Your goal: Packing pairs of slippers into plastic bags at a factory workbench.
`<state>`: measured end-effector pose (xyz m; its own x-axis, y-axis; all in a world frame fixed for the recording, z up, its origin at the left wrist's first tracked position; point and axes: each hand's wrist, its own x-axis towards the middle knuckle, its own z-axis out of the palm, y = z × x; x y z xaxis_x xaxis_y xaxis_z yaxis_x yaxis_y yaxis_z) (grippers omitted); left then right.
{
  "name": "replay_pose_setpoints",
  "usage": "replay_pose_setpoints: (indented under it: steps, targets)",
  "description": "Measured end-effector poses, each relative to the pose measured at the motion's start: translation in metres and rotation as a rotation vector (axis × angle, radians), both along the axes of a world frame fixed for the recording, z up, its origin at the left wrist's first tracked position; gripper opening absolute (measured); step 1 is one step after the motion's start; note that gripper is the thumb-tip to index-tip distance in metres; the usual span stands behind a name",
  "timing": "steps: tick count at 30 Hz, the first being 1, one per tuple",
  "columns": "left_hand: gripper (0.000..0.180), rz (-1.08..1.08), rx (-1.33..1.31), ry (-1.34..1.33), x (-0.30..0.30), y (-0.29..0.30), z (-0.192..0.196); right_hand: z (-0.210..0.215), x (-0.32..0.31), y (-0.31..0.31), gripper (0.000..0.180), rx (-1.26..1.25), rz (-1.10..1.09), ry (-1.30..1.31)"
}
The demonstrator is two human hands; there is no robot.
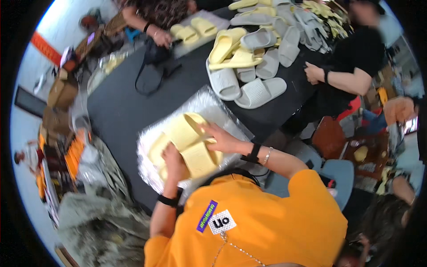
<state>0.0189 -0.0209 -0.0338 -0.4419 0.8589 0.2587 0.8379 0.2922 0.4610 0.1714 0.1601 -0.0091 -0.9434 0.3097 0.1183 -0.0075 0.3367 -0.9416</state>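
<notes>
A pair of pale yellow slide slippers [195, 162] lies side by side, slanted, on a stack of clear plastic bags [209, 100]. My left hand [173, 159] is closed on the sole part of the pair, with its fingertips partly hidden. At the other end my right hand [221, 139] grips the slippers beside their broad straps, thumb and fingers around the edge. Crinkled, shiny plastic shows under the slippers on the left.
Grey and yellow slippers [260, 93] are piled on the black table [113, 111]. A black strapped item [155, 53] lies near a co-worker's hand [161, 38] and another yellow pair [204, 26]. At right stands another person [356, 71]. Grey plastic sheeting [95, 218] heaps at lower left.
</notes>
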Motion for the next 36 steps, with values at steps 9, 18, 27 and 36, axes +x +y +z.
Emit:
replay_pose_setpoints:
  steps: [9,18,27,36]
  targets:
    - [0.039,-0.06,0.252,-0.076,0.034,0.058,0.061,0.007,0.048,0.08,0.046,-0.319,-0.066,-0.13]
    - [0.019,0.249,0.05,-0.665,-0.001,-0.022,0.008,0.098,0.055,0.218,0.096,-0.46,-0.942,-0.071]
    - [0.036,0.331,-0.021,-0.003,0.007,-0.075,-0.052,-0.029,0.031,0.068,0.068,0.951,-0.23,-0.386]
    - [0.076,0.95,-0.091,-0.214,0.006,-0.121,-0.066,-0.108,0.035,0.051,0.068,0.775,-0.318,-0.267]
